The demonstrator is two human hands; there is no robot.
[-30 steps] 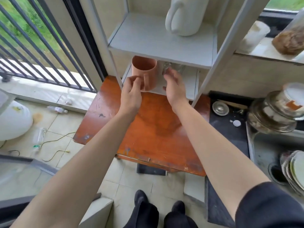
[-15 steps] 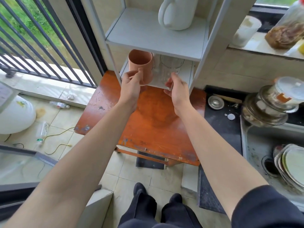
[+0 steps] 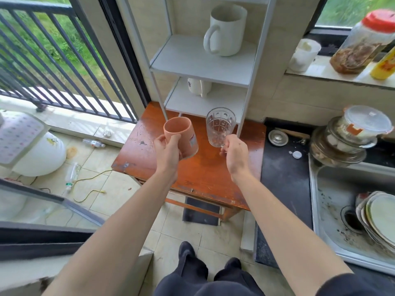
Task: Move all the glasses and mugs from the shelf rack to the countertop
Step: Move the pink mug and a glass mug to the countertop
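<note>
**Two vessels in the air, two left on the rack**

With both hands loaded, I am carrying over the orange table [image 3: 205, 167], clear of the shelf rack [image 3: 252, 67]. My left hand [image 3: 168, 152] wraps the terracotta mug [image 3: 181, 135] low on its body; my right hand [image 3: 235, 152] pinches the clear glass [image 3: 220, 127] near its base, fingers closed on it. Both are upright, side by side, apart. On the rack a big white mug [image 3: 226, 30] stands on the upper shelf and a smaller white mug [image 3: 198, 87] below, far back. The low pinch worries me: the glass is top-heavy and could tip or slip. Swinging right toward the black countertop [image 3: 286, 174], I could clip the rack's near post.
</note>
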